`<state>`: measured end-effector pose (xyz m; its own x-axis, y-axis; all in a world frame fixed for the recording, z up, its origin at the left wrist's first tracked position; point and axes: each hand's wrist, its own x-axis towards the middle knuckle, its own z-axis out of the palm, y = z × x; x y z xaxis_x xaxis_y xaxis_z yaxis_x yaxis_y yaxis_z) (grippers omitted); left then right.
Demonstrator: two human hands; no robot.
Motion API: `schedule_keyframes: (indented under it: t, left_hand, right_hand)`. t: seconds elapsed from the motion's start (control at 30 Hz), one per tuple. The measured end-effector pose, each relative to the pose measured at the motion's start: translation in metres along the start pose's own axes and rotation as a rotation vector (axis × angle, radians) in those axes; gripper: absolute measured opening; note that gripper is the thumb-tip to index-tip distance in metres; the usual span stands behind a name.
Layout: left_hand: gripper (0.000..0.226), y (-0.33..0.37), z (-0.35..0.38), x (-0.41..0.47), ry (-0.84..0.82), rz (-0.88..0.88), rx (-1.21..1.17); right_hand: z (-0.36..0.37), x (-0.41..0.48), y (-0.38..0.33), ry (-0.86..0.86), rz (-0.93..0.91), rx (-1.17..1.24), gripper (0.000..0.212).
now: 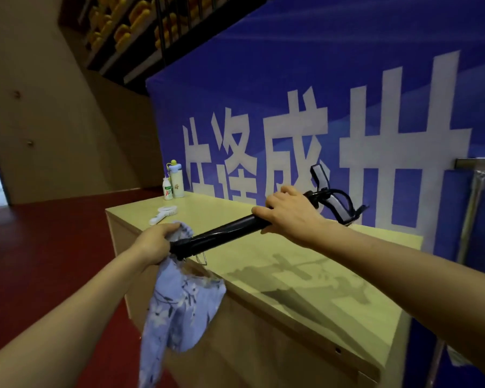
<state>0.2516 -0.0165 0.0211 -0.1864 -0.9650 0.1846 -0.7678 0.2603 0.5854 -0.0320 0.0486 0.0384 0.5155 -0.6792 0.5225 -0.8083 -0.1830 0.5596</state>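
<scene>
- Head view, left hand [154, 242]: fingers curled tight round the lower end of a black garment pole [224, 233], with the bunched top of a blue floral garment [177, 306] pinched in the same grip.
- Right hand [289, 214]: closed over the pole from above, further up the shaft and well apart from the left-hand grip, with the thumb lying along the shaft.
- Black garment pole: slants up from the left-hand grip to the right-hand grip, held in the air above the table top.
- Forked head [333, 197]: black prongs at the pole's far end, just beyond the right-hand grip.
- Blue floral garment: hangs straight down from the left-hand grip, in front of the table's near corner.
- Wire loop [202, 259]: thin metal, just under the pole and beside the left-hand grip.
- Wooden table [305, 261]: pale top, below both grips.
- White handheld fan [163, 214]: lies on the table just beyond the left-hand grip.
- Small drink bottle [167, 189] and pale flask with blue lid [177, 180]: upright and touching at the far table corner, further beyond the left-hand grip.
- Blue banner [347, 93]: large white characters, behind the right-hand grip.
- Metal stand [476, 177]: beyond the forked head, to the right.
</scene>
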Motion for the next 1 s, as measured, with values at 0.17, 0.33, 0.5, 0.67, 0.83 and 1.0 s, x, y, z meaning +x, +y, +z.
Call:
schedule_keyframes:
  t: [0.17, 0.33, 0.5, 0.67, 0.83, 1.0]
  left_hand:
    - [0.062, -0.001, -0.001, -0.002, -0.046, 0.120, 0.085]
    - [0.060, -0.011, 0.004, -0.003, -0.081, 0.159, 0.107]
    - [0.065, 0.010, 0.023, -0.006, -0.094, 0.190, -0.157]
    - [0.042, 0.033, 0.031, -0.009, -0.097, 0.254, -0.346]
    - [0.026, 0.031, 0.028, -0.009, -0.071, 0.276, -0.419]
    - [0.019, 0.033, 0.038, -0.014, -0.024, 0.243, -0.701]
  right_hand:
    - [0.006, 0.011, -0.019, -0.003, -0.063, -0.054, 0.043]
    - [0.002, 0.023, -0.035, -0.079, -0.064, -0.066, 0.042]
    - [0.000, 0.045, -0.063, -0.078, -0.127, -0.133, 0.023]
    - [0.000, 0.062, -0.087, 0.161, -0.182, -0.155, 0.011]
    - [-0.005, 0.062, -0.082, 0.356, -0.147, -0.110, 0.010]
    - [-0.003, 0.067, -0.079, 0.422, -0.206, -0.065, 0.009]
